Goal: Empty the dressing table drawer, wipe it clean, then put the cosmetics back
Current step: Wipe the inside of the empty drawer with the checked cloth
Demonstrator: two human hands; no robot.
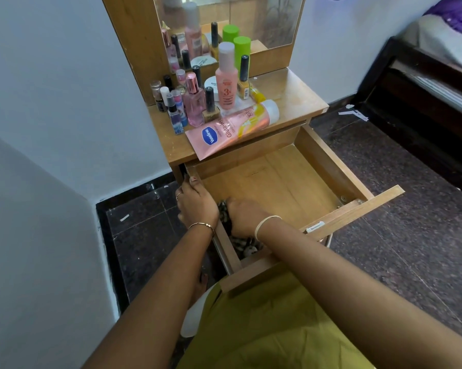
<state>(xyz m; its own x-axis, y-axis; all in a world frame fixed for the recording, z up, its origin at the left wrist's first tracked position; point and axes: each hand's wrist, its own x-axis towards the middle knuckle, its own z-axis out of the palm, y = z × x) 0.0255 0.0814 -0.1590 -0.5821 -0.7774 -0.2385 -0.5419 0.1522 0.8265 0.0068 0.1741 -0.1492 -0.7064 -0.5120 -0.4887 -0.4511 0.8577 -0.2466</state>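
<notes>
The wooden drawer [328,166] of the dressing table is pulled out, its bare floor showing. My left hand [195,201] grips the drawer's left side wall. My right hand [244,215] is down inside the drawer at its near left corner, its fingers closed on a dark patterned cloth [244,247] that lies bunched there. On the table top stand several cosmetics: a pink Vaseline tube [229,131] lying on its side and sticking out over the drawer, a tall pink bottle [226,81], a pink perfume bottle [193,102] and nail polish bottles [209,105].
A mirror [229,20] rises behind the table top. White walls close in on the left. Dark tiled floor [397,235] spreads to the right, with a dark bed frame [424,83] at the far right. My yellow-green garment [272,328] is under the drawer front.
</notes>
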